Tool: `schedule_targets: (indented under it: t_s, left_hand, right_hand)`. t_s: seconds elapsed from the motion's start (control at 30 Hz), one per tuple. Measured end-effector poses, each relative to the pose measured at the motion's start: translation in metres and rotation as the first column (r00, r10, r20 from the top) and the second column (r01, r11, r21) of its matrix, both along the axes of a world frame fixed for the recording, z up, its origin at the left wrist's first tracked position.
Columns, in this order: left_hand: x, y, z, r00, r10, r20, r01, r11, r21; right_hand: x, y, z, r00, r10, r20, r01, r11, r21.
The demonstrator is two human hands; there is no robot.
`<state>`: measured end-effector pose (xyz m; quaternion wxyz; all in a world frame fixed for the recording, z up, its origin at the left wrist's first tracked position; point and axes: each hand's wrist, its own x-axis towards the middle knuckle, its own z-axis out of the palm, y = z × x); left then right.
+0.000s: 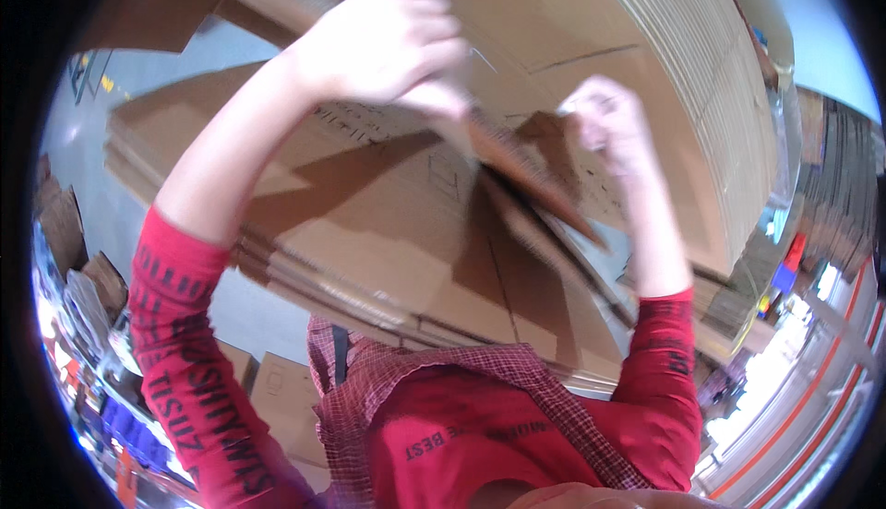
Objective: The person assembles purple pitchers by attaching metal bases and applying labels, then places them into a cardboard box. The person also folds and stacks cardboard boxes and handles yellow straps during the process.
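My left hand (397, 47) is closed, its thumb at the upper end of a brown cardboard flap (531, 172) that slants down to the right. Motion blurs the hand and the flap. To the right, my right hand (604, 126) is raised and closed, fingers curled in together; whatever may be in them cannot be made out. Beneath both hands lies a low stack of flattened cardboard cartons (369, 232), with dark printing on the upper sheet. The flap's shadow falls across it.
Beyond my right hand rises a thick stack of flat cardboard sheets (711, 131). More cardboard (157, 1) stands at the far left. Cardboard boxes (286, 398) are on the floor near my left side. Stacked dark sheets (835, 158) stand farther right.
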<state>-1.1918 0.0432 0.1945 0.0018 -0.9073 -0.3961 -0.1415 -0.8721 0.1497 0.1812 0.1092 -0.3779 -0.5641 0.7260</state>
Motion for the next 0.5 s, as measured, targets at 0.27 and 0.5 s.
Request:
schedule_targets:
  t_s: [0.27, 0.5]
  left_hand:
    - [0.012, -0.121, 0.021, 0.941, 0.336, 0.046, -0.245, 0.767, -0.593]
    - [0.0, -0.184, -0.004, 0.94, 0.297, 0.169, -0.175, 0.844, -0.507]
  right_hand:
    - [-0.117, -0.031, -0.015, 0.938, 0.192, 0.287, -0.343, 0.403, 0.849]
    - [-0.179, 0.025, -0.264, 0.105, 0.067, 0.992, -0.888, -0.442, 0.124]
